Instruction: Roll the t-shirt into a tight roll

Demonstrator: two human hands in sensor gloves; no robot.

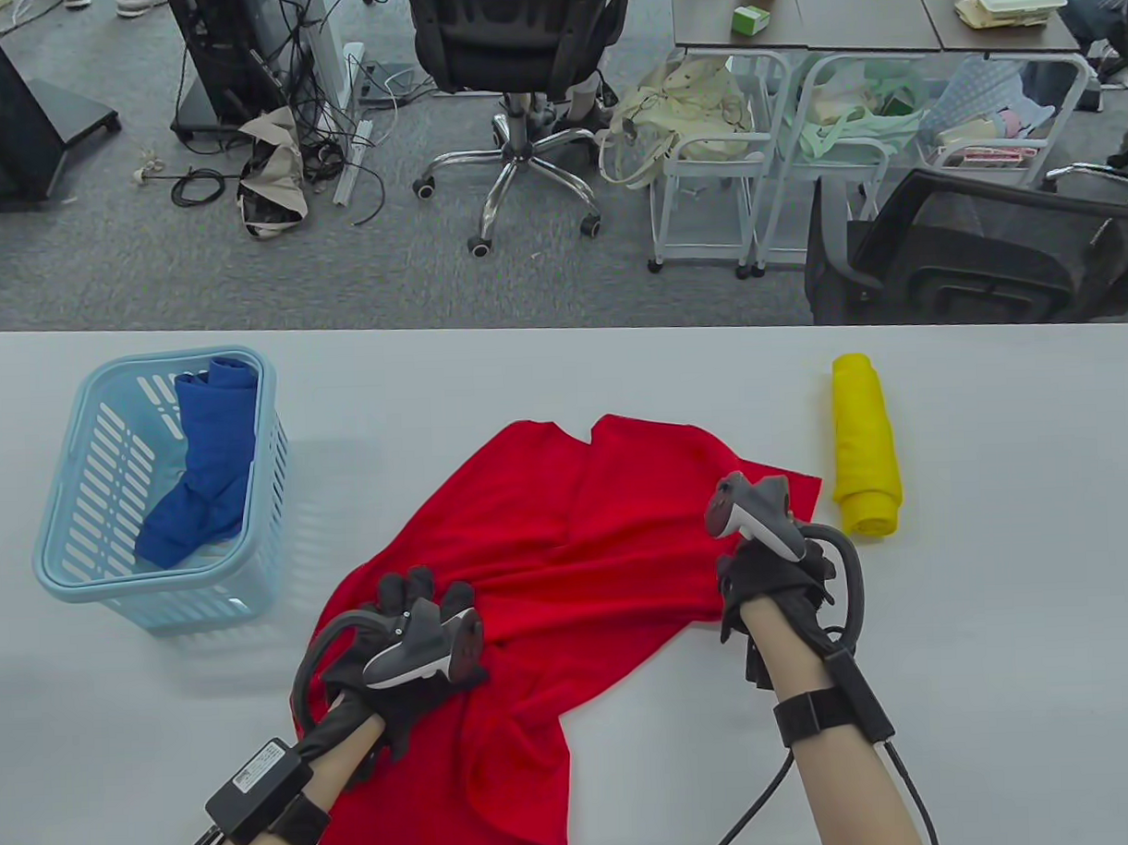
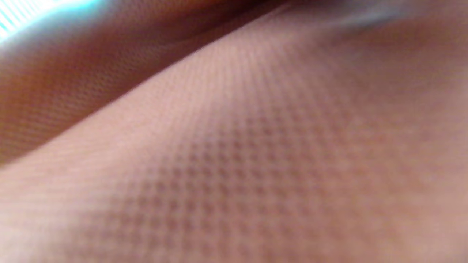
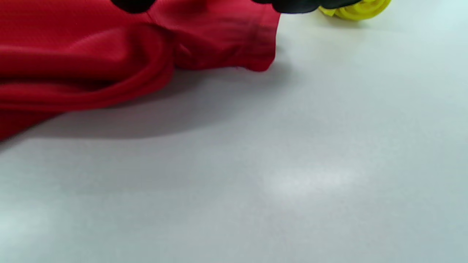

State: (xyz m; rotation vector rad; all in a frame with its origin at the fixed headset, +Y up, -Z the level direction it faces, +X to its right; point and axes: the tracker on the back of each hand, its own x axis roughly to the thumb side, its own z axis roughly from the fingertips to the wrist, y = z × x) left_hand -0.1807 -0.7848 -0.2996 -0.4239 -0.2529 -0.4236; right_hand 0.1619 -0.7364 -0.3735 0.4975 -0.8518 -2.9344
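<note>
Red t-shirt point(image 1: 568, 533), unrolled, rumpled

The t-shirt point(image 1: 568, 542) is plain red with a fine knit dimple pattern up close. The rolled cloth point(image 1: 865, 444) is yellow. The slotted basket point(image 1: 79, 550) is light blue, its garment point(image 1: 205, 463) deep blue. The table point(image 1: 996, 611) is pale grey. Both hands wear black gloves.

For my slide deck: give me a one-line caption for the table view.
Both gloved hands, left and right, rest on a crumpled red t-shirt, beside a rolled yellow shirt.
</note>
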